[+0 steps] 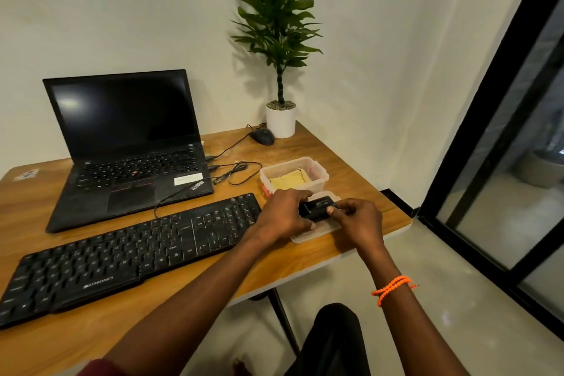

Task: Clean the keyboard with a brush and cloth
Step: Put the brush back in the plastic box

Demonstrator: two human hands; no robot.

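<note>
Your left hand [285,214] and right hand [358,220] both grip a small black brush case [317,207], fingers curled round it, above a clear lid [317,230] lying on the table [351,168]. The keyboard [128,256] lies just left of your hands. Behind them, a yellow cloth [288,181] sits in an open plastic box [294,175].

An office corner: laptop [128,143], keyboard [128,256] and mouse [262,136] on a desk [351,162].

A wooden table [91,330] carries a keyboard [122,253], laptop [128,143], mouse [262,136], potted plant [280,122], plastic box [294,177] and lid [314,233].
</note>
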